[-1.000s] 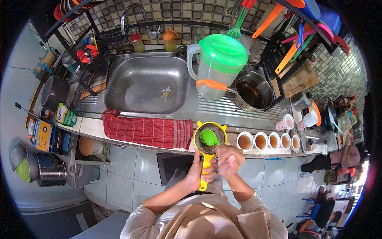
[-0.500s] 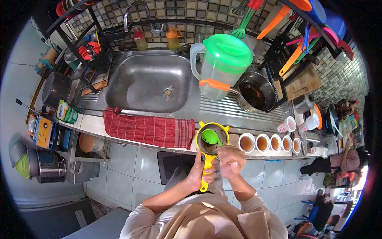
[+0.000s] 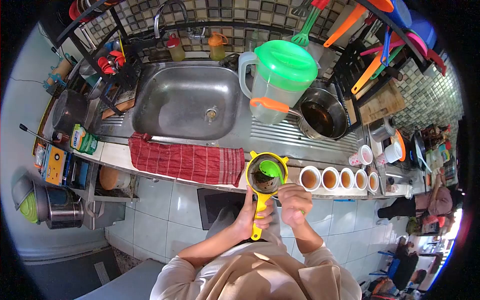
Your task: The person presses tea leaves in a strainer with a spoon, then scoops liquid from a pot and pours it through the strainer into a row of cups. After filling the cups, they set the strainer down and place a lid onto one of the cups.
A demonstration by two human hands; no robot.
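Observation:
My left hand (image 3: 251,216) is wrapped round the handle of a yellow strainer (image 3: 261,203), whose round mesh holds dark wet residue. In my right hand (image 3: 295,204) is a green spoon (image 3: 269,170), its bowl resting inside the strainer on the right. Dark bits cling to the mesh beside the spoon. The strainer is level with the counter's front edge, between a red checked cloth (image 3: 187,162) on the left and a row of several white cups of brown liquid, the nearest cup (image 3: 309,179) just to the right.
Behind are a steel sink (image 3: 187,102), a large pitcher with a green lid (image 3: 286,62) and a steel pot (image 3: 322,115) with an orange handle. Two patterned cups (image 3: 361,156) stand behind the row. Hanging utensils (image 3: 345,26) are at upper right. A person (image 3: 430,202) is far right.
The green spoon has shifted right and slightly up inside the strainer, uncovering more dark residue. My right hand has turned and moved slightly right. My left hand stays in place.

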